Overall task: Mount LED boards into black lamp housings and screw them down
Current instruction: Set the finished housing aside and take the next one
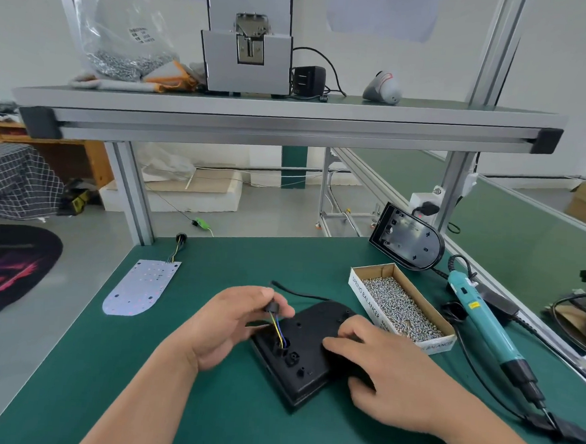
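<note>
A black lamp housing lies back side up on the green mat in front of me. Thin yellow and blue wires rise out of a hole in it to a small black grommet, which my left hand pinches just above the housing. My right hand lies on the housing's right side with its fingers curled over the edge. A white LED board with its own wires lies flat at the left of the mat. A second black housing leans upright at the back right.
An open cardboard box of screws stands right of the housing. A teal electric screwdriver with its black cable lies at the far right. An aluminium frame shelf overhead carries a screw feeder and a bag of screws.
</note>
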`<state>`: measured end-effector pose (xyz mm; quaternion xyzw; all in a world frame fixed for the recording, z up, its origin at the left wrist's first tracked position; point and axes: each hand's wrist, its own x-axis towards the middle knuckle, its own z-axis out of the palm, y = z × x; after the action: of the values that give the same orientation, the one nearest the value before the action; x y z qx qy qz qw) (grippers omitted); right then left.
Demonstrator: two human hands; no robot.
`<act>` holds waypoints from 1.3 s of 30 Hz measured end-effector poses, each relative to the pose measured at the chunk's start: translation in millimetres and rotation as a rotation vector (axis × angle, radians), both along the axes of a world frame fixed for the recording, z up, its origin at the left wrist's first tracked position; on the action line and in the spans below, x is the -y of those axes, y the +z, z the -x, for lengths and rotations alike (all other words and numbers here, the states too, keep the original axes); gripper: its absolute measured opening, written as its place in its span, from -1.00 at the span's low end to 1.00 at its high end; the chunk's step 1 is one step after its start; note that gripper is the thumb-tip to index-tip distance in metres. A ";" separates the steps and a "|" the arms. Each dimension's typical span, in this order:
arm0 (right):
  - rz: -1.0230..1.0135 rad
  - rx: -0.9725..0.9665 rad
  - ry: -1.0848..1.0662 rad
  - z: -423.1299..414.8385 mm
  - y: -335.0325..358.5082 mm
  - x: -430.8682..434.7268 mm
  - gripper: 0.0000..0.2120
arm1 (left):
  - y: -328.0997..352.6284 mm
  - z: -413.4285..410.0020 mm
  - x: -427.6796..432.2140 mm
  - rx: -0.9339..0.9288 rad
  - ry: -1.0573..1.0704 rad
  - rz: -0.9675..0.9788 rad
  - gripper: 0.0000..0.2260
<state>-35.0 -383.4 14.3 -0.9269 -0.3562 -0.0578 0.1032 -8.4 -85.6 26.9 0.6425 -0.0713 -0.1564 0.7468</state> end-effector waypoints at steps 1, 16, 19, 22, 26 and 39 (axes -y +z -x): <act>-0.050 -0.002 -0.016 -0.6 -0.1 -1.4 -0.53 | -0.2 1.2 3.2 0.033 0.014 -0.035 -0.68; -1.294 -0.747 -0.210 -29.3 16.5 -86.9 -0.70 | -5.6 13.1 30.5 0.347 -0.110 -0.334 -0.75; -1.455 -0.700 -0.280 -26.4 8.4 -95.9 -0.78 | -9.4 11.7 27.1 0.306 -0.082 -0.295 -0.75; -1.492 -0.612 -0.321 -23.3 3.3 -100.6 -0.78 | -13.0 11.4 28.0 0.319 -0.055 -0.304 -0.72; -1.552 -0.607 -0.355 -23.9 3.6 -101.6 -0.73 | -16.2 11.2 28.7 0.344 -0.019 -0.279 -0.71; -1.673 -0.635 -0.329 -21.2 5.4 -107.5 -0.72 | -23.2 9.3 23.6 0.338 -0.067 -0.360 -0.79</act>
<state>-13.8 -275.9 19.7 -0.5610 -0.0161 -0.0535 0.8259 -17.8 -109.1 3.7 0.7794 -0.1873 -0.0817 0.5923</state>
